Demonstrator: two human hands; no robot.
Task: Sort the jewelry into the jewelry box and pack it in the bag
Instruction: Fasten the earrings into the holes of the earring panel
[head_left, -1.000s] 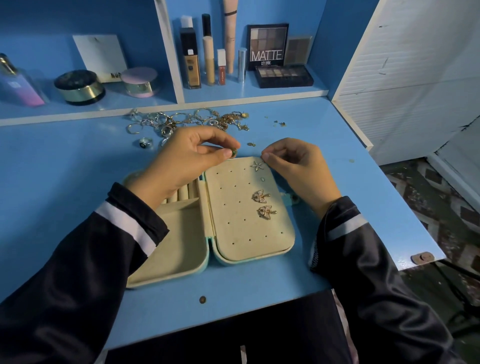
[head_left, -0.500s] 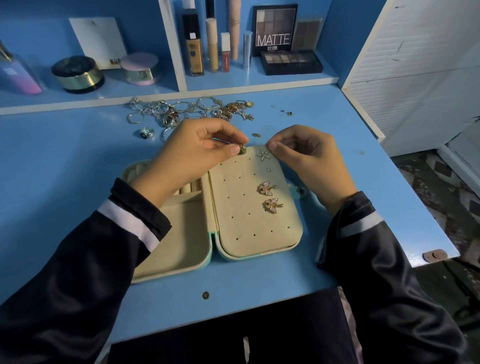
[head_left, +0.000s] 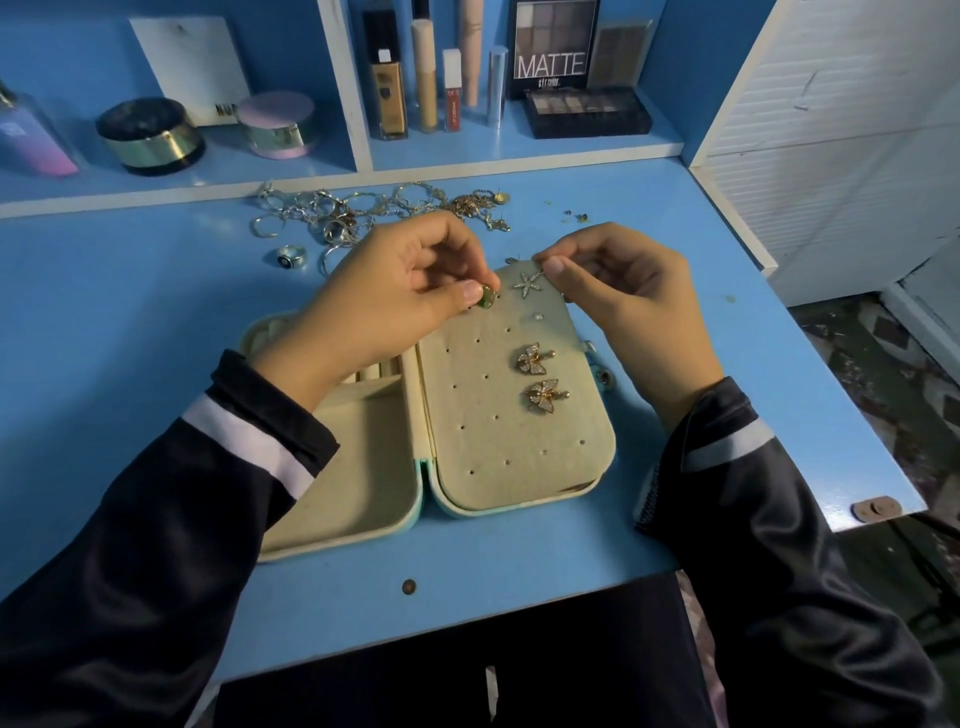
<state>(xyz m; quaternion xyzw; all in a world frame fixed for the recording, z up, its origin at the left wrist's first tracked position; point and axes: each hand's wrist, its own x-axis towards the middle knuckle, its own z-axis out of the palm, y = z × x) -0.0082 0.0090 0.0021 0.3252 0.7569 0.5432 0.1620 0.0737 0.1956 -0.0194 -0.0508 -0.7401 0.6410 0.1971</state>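
Nearest me, the jewelry box (head_left: 363, 493) lies open flat on the blue desk (head_left: 130, 312), and I place everything else from it. Its left half is an empty tray; its right half is the perforated earring panel (head_left: 519, 441). On that panel two gold butterfly earrings (head_left: 535, 358) sit one behind the other near the right edge, and beyond them, at the panel's far end, a silver starfish earring (head_left: 529, 283) is pinned.

My left hand (head_left: 395, 291) is over the box's far left part, thumb and forefinger closed on a small green-and-gold stud (head_left: 487, 298) that I hold against the holes at the panel's far left corner. My right hand (head_left: 623, 296) is at the panel's far right corner, fingertips pinched just beside the starfish; whether there is anything between them, I cannot tell.

I judge that I am mid-sorting, seating an earring. Next the stud's post has to find a hole and go straight through, which calls for a fine, steady push.

Beyond the box, the tangled pile of rings and chains (head_left: 363, 213) and a lone signet ring (head_left: 290, 255) wait unsorted. I see no bag.
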